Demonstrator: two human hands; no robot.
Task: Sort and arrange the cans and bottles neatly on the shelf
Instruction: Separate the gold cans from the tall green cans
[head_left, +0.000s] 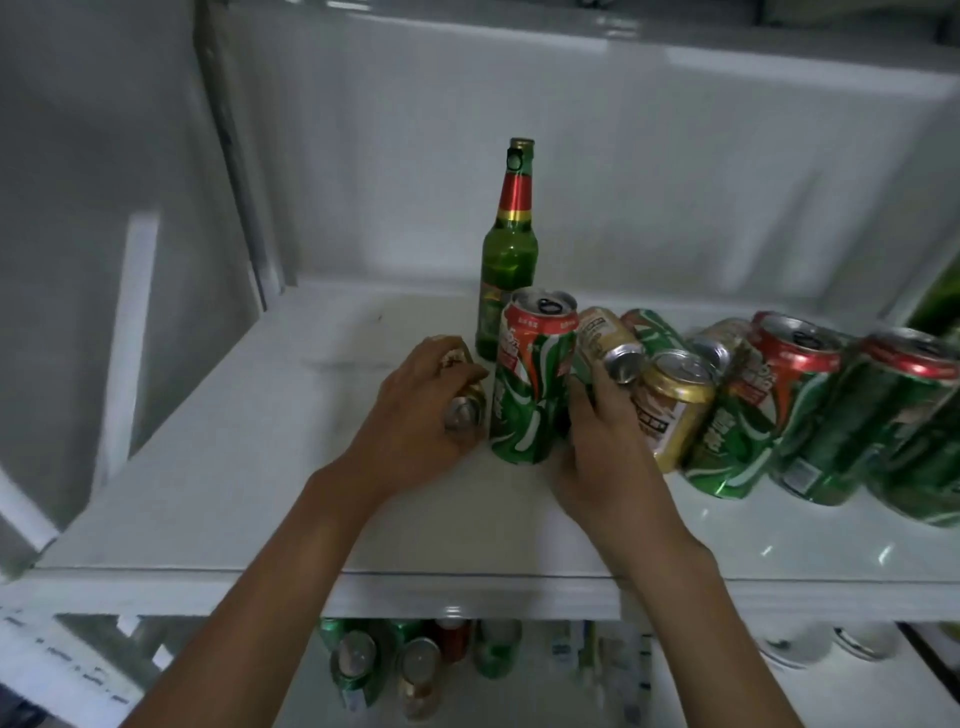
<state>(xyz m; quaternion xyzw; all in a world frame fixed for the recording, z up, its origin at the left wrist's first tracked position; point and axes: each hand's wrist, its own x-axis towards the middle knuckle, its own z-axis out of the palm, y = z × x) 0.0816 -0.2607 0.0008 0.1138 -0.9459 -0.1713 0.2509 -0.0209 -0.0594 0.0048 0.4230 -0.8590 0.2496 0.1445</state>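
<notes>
On the white shelf (218, 467) my left hand (415, 415) grips a gold can (464, 410) lying on its side, its silver end facing me. My right hand (605, 441) holds another gold can (608, 338), tilted with its base toward me. Between the hands stands a dented green-and-red can (530, 384). A green glass bottle (509, 244) with a red neck label stands upright just behind it. To the right a gold can (675, 410) and several green cans (748, 415) lean in a row.
The shelf's left half is bare, bounded by a white side wall (244, 171) and back wall. A lower shelf holds more cans (415, 670) and small bottles. A dark green bottle (940, 301) shows at the far right edge.
</notes>
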